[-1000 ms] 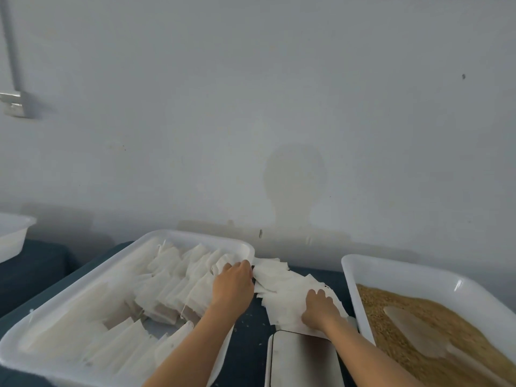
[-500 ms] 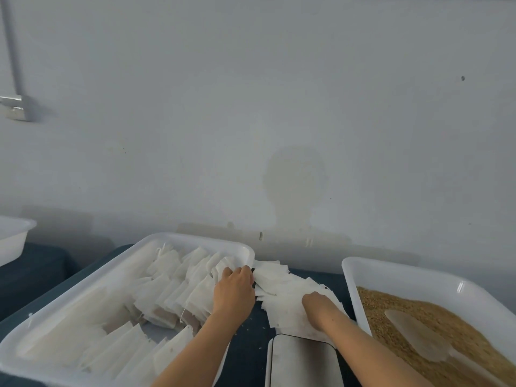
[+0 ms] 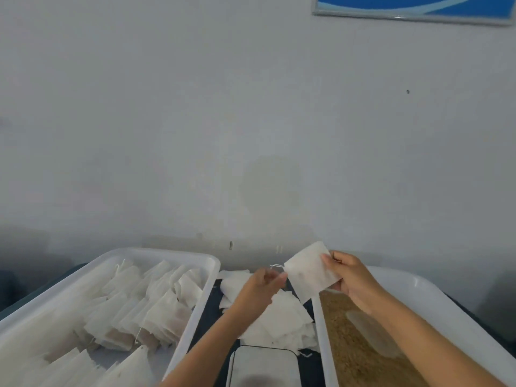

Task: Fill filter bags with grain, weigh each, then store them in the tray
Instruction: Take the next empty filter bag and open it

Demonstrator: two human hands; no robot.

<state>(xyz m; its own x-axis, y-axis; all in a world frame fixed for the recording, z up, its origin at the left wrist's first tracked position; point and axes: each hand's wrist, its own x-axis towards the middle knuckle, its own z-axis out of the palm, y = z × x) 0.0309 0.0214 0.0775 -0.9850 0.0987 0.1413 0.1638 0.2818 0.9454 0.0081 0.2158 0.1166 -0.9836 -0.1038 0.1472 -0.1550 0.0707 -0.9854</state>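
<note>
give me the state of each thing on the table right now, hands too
filter bag: empty, flat, held up in the air
right hand: grips the bag's right edge
left hand: pinches near the bag's left corner, by its string
loose bag pile: empty, heaped on the table
storage tray: holds rows of filled bags
grain tray: holds grain, scoop lying in it
scale: bare on top

The filter bag [image 3: 308, 272] looks like thin, matt white paper-like fabric, faintly translucent, with a fine string at its corner. Both trays, left [image 3: 192, 311] and right [image 3: 418, 286], are smooth, glossy white plastic. The grain [image 3: 351, 356] is rough, tan and granular. The scale [image 3: 262, 367] has a smooth, pale top. The bench [image 3: 206, 314] is covered with dark matt cloth.
</note>
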